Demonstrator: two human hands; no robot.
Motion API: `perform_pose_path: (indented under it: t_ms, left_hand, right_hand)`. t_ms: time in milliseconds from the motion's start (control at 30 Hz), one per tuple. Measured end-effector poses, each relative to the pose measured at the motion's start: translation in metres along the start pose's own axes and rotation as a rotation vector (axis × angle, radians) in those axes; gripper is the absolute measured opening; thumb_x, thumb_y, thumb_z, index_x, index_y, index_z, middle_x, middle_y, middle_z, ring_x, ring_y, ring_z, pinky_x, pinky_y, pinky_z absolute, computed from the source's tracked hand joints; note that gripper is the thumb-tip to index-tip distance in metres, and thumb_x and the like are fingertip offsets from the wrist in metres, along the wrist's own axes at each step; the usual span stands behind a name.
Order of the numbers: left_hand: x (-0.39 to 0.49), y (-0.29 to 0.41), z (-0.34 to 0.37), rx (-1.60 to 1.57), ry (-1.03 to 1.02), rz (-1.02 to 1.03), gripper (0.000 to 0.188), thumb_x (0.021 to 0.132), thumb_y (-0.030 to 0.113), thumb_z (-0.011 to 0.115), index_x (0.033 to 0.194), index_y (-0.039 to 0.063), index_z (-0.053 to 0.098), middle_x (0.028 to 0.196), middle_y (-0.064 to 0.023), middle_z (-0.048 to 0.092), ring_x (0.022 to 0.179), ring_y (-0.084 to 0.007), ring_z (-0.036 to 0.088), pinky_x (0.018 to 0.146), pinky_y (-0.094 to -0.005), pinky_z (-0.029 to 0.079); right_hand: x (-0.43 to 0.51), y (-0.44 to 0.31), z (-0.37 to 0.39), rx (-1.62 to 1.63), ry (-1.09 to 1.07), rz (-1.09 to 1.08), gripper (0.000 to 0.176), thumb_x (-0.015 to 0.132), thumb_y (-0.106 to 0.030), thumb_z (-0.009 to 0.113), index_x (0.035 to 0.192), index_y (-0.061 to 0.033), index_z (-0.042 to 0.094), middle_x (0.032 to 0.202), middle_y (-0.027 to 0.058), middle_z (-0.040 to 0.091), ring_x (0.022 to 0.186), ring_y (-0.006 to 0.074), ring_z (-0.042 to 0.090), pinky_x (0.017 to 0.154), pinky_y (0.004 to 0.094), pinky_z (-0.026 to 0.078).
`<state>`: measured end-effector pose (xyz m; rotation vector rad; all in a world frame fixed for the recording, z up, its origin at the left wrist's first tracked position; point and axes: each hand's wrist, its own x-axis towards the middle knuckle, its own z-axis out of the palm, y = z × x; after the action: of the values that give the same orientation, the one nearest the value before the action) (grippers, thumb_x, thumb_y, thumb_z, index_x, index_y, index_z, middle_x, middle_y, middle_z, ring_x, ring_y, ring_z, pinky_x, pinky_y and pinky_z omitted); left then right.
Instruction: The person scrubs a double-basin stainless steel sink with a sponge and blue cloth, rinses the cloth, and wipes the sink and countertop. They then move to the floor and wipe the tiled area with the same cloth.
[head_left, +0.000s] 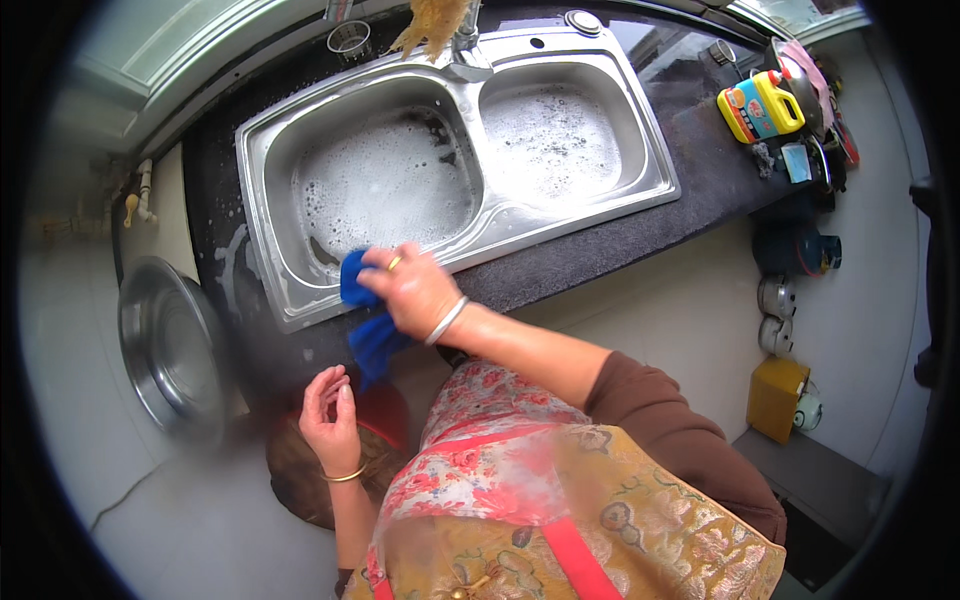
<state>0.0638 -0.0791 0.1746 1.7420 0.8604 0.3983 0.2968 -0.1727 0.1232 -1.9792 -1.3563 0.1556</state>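
My right hand (420, 294) grips a blue cloth (358, 279) at the front edge of the stainless-steel double sink (291, 313). Part of the cloth hangs below the hand, over the counter's front edge. Foamy water (382, 180) lies in the larger left basin, and suds (551, 142) also cover the bottom of the smaller right basin. Lower down, my left hand (330, 427) is held in the air before the counter, its fingers loosely bent and nothing in them.
A large metal basin (169, 345) stands left of the dark countertop (577, 262). Behind the sink are a faucet (469, 56), a loofah (431, 26), a strainer basket (349, 40) and a round drain cover (583, 22). A yellow detergent jug (759, 109) sits at right.
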Motion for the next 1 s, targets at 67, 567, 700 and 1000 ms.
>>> perform_pose_path:
  t_ms: [67,567,700,1000]
  left_hand:
    - [0.003,0.004,-0.004,0.011,0.052,-0.019,0.027,0.095,0.001,0.058,0.121,-0.003,0.057,0.113,-0.0134,0.067,0.099,-0.0166,0.066,0.089,-0.0274,0.052]
    - [0.009,0.016,0.016,-0.012,0.171,-0.2,0.025,0.09,0.001,0.063,0.115,-0.001,0.062,0.1,-0.0112,0.071,0.09,-0.0146,0.068,0.083,-0.0274,0.054]
    - [0.007,0.009,-0.01,0.006,0.247,-0.18,0.024,0.089,0.001,0.063,0.113,-0.001,0.062,0.099,-0.0111,0.072,0.089,-0.0147,0.068,0.081,-0.0278,0.054]
    - [-0.004,-0.038,-0.082,-0.149,0.348,-0.317,0.026,0.091,0.0,0.061,0.117,-0.002,0.059,0.102,-0.0124,0.07,0.09,-0.0158,0.067,0.082,-0.0279,0.054]
  right_hand:
    - [0.004,0.043,-0.054,-0.061,0.103,0.124,0.034,0.075,-0.003,0.056,0.105,-0.0107,0.07,0.117,0.0128,0.064,0.094,0.0367,0.059,0.082,0.0456,0.052]
    - [-0.026,0.056,-0.018,-0.199,-0.175,0.109,0.028,0.072,-0.026,0.073,0.095,-0.0109,0.067,0.118,0.0026,0.058,0.107,0.0313,0.048,0.08,0.0471,0.04]
    - [-0.009,0.017,0.011,-0.058,-0.341,-0.021,0.033,0.069,-0.025,0.075,0.1,-0.0151,0.069,0.123,0.0021,0.056,0.11,0.0319,0.048,0.08,0.0472,0.041]
    - [0.077,-0.088,0.179,-0.123,-0.526,-0.606,0.035,0.082,-0.025,0.059,0.115,-0.0208,0.068,0.138,0.0041,0.049,0.121,0.0368,0.043,0.081,0.0513,0.041]
